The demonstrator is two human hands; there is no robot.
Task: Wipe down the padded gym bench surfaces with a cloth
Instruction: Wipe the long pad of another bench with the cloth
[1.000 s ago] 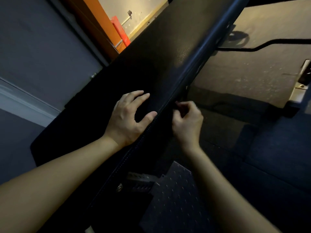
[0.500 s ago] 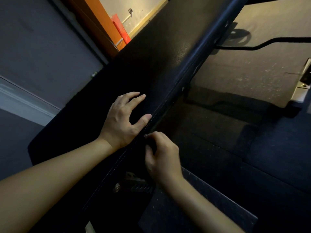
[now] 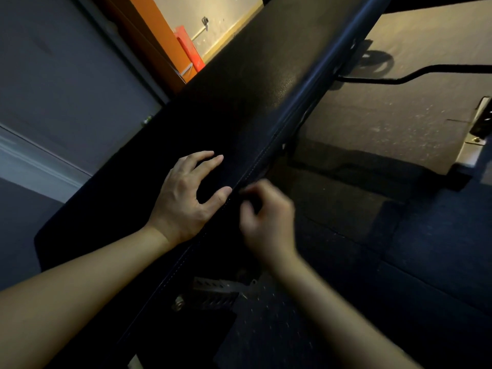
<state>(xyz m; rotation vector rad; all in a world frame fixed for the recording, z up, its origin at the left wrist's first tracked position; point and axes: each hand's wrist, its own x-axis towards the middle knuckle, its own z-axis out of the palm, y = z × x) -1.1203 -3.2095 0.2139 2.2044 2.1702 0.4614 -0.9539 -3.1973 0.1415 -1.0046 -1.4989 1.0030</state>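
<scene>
Black pad (image 3: 239, 102) under splayed left hand (image 3: 183, 201).

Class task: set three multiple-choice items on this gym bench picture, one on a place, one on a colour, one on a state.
1. Where does the left hand rest? A on top of the bench pad; B on the floor; C on the wall.
2. What colour is the tall panel beyond the bench? A green; B orange; C white.
3. How are the right hand's fingers? A spread flat; B curled; C out of view.
Answers: A, its fingertips and thumb touch the black padding; B, it shows bright orange; B, they bend inward beside the pad's edge.
</scene>
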